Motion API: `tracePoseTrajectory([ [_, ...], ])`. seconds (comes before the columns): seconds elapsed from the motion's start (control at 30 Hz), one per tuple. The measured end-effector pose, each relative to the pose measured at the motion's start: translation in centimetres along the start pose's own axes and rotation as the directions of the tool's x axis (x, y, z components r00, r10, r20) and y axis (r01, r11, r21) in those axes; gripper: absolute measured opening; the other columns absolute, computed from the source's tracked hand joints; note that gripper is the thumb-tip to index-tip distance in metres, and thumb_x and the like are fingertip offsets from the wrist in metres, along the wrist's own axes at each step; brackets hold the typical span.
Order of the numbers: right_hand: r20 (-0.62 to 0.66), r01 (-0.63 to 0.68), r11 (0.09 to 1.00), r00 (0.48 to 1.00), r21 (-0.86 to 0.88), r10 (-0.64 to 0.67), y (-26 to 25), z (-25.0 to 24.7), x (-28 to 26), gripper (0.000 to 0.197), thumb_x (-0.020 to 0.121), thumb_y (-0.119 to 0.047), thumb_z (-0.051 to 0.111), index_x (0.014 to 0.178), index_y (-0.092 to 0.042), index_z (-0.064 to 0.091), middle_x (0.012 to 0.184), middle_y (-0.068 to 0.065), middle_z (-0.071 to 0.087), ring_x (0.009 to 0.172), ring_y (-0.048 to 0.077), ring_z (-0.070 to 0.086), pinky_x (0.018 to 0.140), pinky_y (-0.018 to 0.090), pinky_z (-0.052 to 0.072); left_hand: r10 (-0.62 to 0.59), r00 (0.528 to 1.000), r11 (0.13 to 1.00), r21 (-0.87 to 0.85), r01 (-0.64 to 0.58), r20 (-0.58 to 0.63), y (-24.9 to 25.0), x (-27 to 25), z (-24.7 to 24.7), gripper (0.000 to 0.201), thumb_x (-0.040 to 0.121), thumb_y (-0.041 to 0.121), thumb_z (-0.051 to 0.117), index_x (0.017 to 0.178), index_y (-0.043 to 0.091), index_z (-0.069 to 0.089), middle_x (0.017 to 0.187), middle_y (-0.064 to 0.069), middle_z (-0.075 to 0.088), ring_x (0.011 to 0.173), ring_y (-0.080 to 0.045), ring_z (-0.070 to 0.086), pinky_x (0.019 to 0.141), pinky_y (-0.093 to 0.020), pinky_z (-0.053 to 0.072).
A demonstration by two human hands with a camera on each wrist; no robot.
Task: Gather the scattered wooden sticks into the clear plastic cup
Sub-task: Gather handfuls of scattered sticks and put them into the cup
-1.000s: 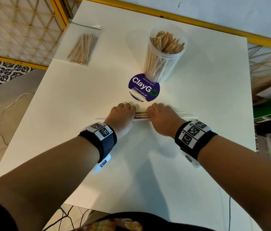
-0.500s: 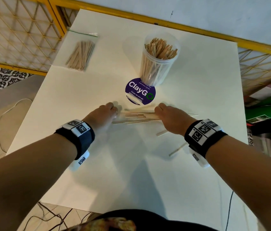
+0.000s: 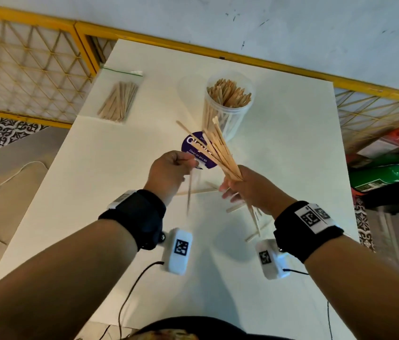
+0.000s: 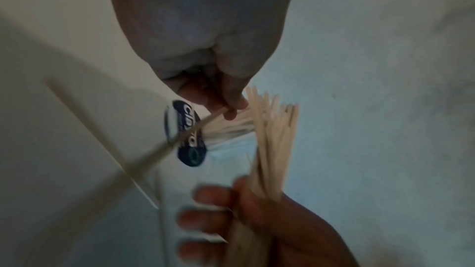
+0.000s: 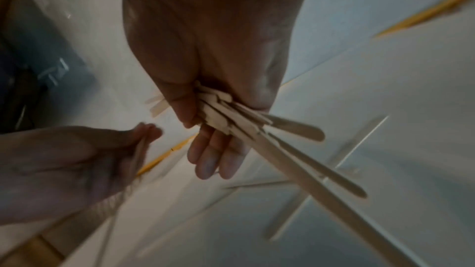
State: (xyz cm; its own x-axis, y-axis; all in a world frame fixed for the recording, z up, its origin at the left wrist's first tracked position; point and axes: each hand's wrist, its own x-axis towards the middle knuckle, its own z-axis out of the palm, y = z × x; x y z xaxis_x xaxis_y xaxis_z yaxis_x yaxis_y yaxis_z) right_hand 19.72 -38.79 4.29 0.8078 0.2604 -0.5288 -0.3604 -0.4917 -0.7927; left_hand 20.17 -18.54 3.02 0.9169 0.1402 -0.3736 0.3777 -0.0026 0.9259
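A: Which step is this?

B: Mid-gather, I judge. The right hand (image 3: 247, 190) has its fingers curled round a bundle of wooden sticks (image 3: 220, 153), lifted off the white table (image 3: 291, 168). The left hand (image 3: 169, 171) pinches 1 stick (image 3: 189, 192) between thumb and fingertips, just beside the bundle.

A: Which way does the bundle point?

B: Its long axis runs diagonally in the head view, up and away from the person, with the fanned tips towards the clear plastic cup (image 3: 229, 106). The lower ends poke out below the fist. The single stick hangs roughly straight down, blurred.

A: And the cup?

B: Upright at the far middle of the table, already packed with sticks, apart from both hands.

A: What's next?

B: Probably add the single stick to the bundle, square the ends, then carry it over the rim and lower it end-first. A few loose sticks (image 3: 237, 207) lie on the table beneath the hands, so another pass seems needed.
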Motion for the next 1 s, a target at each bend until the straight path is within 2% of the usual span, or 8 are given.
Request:
tracePoseTrajectory([
  [0.23, 0.025, 0.071, 0.915, 0.996, 0.397, -0.088, -2.9, 3.0, -0.9, 0.015, 0.099, -0.009, 0.042, 0.114, -0.007, 0.045, 0.079, 0.014, 0.065, 0.072, 0.032, 0.067, 0.073, 0.044, 0.054, 0.038, 0.999, 0.992, -0.123, -0.035, 0.021, 3.3, -1.0, 3.2, 0.011, 0.084, -0.002, 0.060, 0.087, 0.009, 0.061, 0.085, -0.013, 0.068, 0.070, -0.020, 0.065, 0.072, -0.029, 0.058],
  [0.4, -0.007, 0.135, 0.982, 0.991, 0.129, -0.135, -2.8, 2.2, -1.1, 0.010, 0.095, -0.008, 0.046, 0.104, -0.008, 0.049, 0.065, 0.002, 0.053, 0.056, 0.020, 0.051, 0.060, 0.036, 0.049, 0.079, 0.997, 0.953, -0.291, -0.080, -0.015, 6.0, -0.9, 2.1, 0.021, 0.097, 0.034, 0.046, 0.113, 0.020, 0.048, 0.104, -0.009, 0.064, 0.083, -0.021, 0.064, 0.075, -0.038, 0.055],
  [0.5, 0.054, 0.134, 0.991, 0.990, 0.005, -0.134, -3.0, 2.0, -0.9, 0.008, 0.093, -0.010, 0.051, 0.100, -0.009, 0.051, 0.065, 0.001, 0.054, 0.057, 0.019, 0.051, 0.058, 0.033, 0.048, 0.229, 0.969, 0.973, -0.043, -0.226, 0.096, 7.8, -0.4, 1.6, 0.030, 0.096, 0.046, 0.043, 0.121, 0.031, 0.044, 0.105, -0.001, 0.066, 0.087, -0.015, 0.067, 0.078, -0.037, 0.057],
  [0.63, 0.080, 0.125, 0.984, 0.988, 0.130, -0.136, -4.1, 2.2, -0.2, 0.009, 0.092, -0.010, 0.058, 0.085, -0.011, 0.053, 0.062, 0.004, 0.053, 0.054, 0.018, 0.052, 0.059, 0.030, 0.047, 0.405, 0.865, 0.799, 0.346, -0.492, 0.295, 8.8, -1.2, 2.6, 0.026, 0.093, 0.023, 0.053, 0.115, 0.034, 0.046, 0.095, 0.001, 0.067, 0.049, 0.004, 0.050, 0.052, -0.009, 0.037],
  [0.77, -0.015, 0.156, 0.976, 0.988, 0.152, -0.156, -5.5, 1.4, 0.4, 0.013, 0.092, -0.011, 0.060, 0.081, -0.008, 0.054, 0.057, 0.002, 0.055, 0.053, 0.016, 0.053, 0.061, 0.030, 0.047, 0.498, 0.844, 0.827, 0.184, -0.531, 0.198, 9.0, -1.7, 2.2, 0.048, 0.091, 0.025, 0.058, 0.135, 0.032, 0.039, 0.136, 0.004, 0.048, 0.117, 0.006, 0.046, 0.098, -0.016, 0.038],
  [0.83, -0.121, 0.234, 0.926, 0.971, 0.294, -0.207, -7.1, 0.3, 0.4, 0.016, 0.093, -0.007, 0.057, 0.078, -0.008, 0.054, 0.052, 0.002, 0.055, 0.049, 0.015, 0.051, 0.055, 0.026, 0.046, 0.396, 0.918, 0.918, -0.030, -0.396, -0.008, 8.8, -1.5, 1.6, 0.051, 0.094, 0.036, 0.053, 0.140, 0.029, 0.033, 0.143, 0.003, 0.040, 0.132, -0.008, 0.038, 0.096, -0.018, 0.035],
  [0.9, -0.250, 0.379, 0.859, 0.919, 0.345, -0.305, -9.2, -1.0, 0.1, 0.023, 0.094, -0.015, 0.056, 0.072, -0.010, 0.058, 0.054, 0.003, 0.059, 0.051, 0.018, 0.054, 0.053, 0.026, 0.047, 0.081, 0.996, 0.964, -0.250, -0.088, -0.038, 7.8, -1.3, 1.2, 0.051, 0.095, 0.049, 0.042, 0.138, 0.022, 0.038, 0.138, 0.001, 0.045, 0.134, -0.017, 0.038, 0.086, -0.018, 0.036],
  [1.0, -0.333, 0.495, 0.725, 0.866, 0.478, -0.372, -12.0, -2.0, -0.5, 0.017, 0.094, -0.014, 0.058, 0.079, -0.007, 0.063, 0.065, 0.005, 0.065, 0.061, 0.022, 0.062, 0.063, 0.031, 0.054, -0.383, 0.880, 0.795, -0.386, 0.468, 0.279, 5.5, -1.5, 1.5, 0.072, 0.090, 0.068, 0.023, 0.132, 0.015, 0.048, 0.137, -0.006, 0.050, 0.135, -0.029, 0.036, 0.103, -0.039, 0.031],
])
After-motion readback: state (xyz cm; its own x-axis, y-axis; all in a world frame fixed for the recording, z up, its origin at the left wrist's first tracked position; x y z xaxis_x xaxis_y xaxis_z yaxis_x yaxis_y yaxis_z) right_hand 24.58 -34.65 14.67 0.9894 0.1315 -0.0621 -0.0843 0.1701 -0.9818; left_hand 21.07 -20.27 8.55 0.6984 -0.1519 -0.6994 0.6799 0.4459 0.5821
